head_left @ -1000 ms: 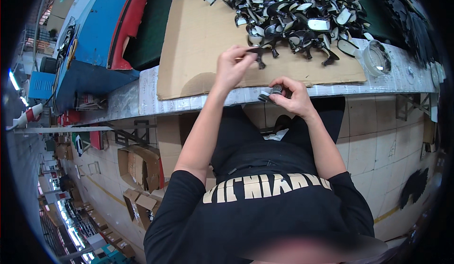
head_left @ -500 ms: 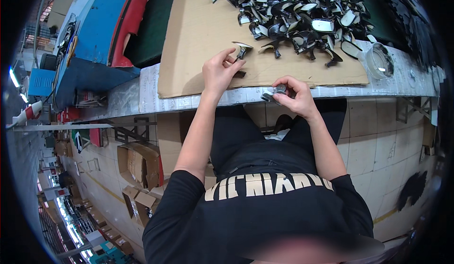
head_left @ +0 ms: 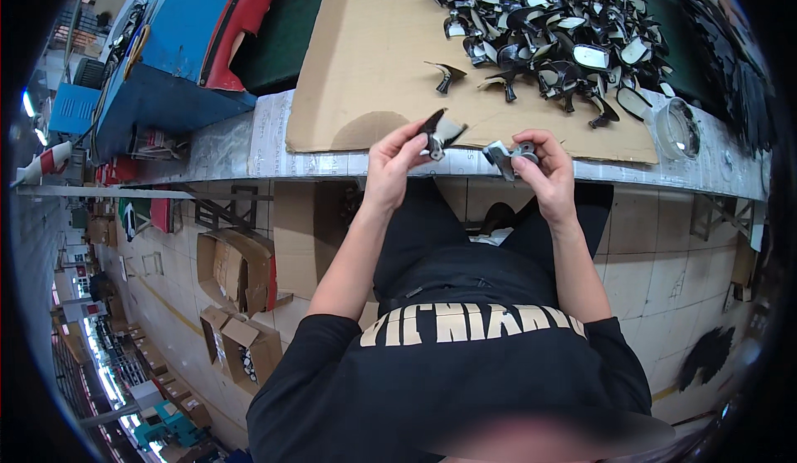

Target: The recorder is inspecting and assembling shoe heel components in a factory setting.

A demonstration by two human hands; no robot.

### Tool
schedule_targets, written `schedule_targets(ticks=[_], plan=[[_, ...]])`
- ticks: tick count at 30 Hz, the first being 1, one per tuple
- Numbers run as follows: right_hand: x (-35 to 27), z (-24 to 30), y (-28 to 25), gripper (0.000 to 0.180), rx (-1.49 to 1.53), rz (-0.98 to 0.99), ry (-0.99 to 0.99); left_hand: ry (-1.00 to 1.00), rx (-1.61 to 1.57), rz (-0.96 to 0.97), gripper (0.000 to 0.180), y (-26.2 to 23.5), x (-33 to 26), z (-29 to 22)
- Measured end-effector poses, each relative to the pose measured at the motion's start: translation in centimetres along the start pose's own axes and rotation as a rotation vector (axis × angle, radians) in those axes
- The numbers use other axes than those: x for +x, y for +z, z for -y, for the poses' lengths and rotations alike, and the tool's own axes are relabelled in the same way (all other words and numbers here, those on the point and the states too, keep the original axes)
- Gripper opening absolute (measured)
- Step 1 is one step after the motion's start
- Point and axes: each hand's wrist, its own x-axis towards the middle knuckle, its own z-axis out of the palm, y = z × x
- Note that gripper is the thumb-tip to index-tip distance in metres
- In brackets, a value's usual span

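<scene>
My left hand holds a small black mirror part with a pale face, pinched between thumb and fingers just above the bench's front edge. My right hand grips a small grey metal piece at the same height, a short gap to the right. Both hands hover over the near edge of a brown cardboard sheet. A large heap of several black mirror parts lies at the far right of the cardboard. One loose mirror part stands alone on the sheet.
A round clear container sits at the cardboard's right end. Blue and red cases and a dark green mat lie to the left on the bench. Open cardboard boxes stand on the tiled floor below.
My left hand reached onto the cardboard, picked up a black mirror part and drew it back toward me, level with my right hand, which lifted slightly.
</scene>
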Motion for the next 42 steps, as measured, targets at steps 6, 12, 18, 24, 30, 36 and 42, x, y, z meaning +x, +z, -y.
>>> schedule_targets(ticks=[6,12,18,24,30,36,42], plan=[[-2.2,2.8,3.8,0.035,-0.372,-0.037,-0.334,-0.042,-0.086,0.019,0.032,2.5,-4.7,-0.6],[-2.5,3.1,4.9,0.036,-0.637,-0.079,-0.503,0.06,0.008,0.037,0.033,4.0,-6.3,-1.8],[-3.3,3.1,4.9,0.037,-0.504,-0.004,-0.396,0.067,0.044,0.016,0.031,3.9,-6.3,-2.1],[-4.3,4.5,4.1,0.035,-0.521,0.042,-0.414,0.06,0.042,-0.018,0.03,2.7,-5.4,-1.7],[-3.0,3.9,3.9,0.035,-0.57,-0.019,-0.422,0.025,0.081,0.038,0.032,4.2,-6.5,-2.7],[-2.5,3.5,4.1,0.034,-0.652,-0.057,-0.527,0.003,0.171,0.056,0.032,4.2,-7.0,-2.9],[-2.1,3.1,3.6,0.033,-0.691,-0.149,-0.514,0.013,0.226,0.038,0.032,4.3,-7.4,-2.6]])
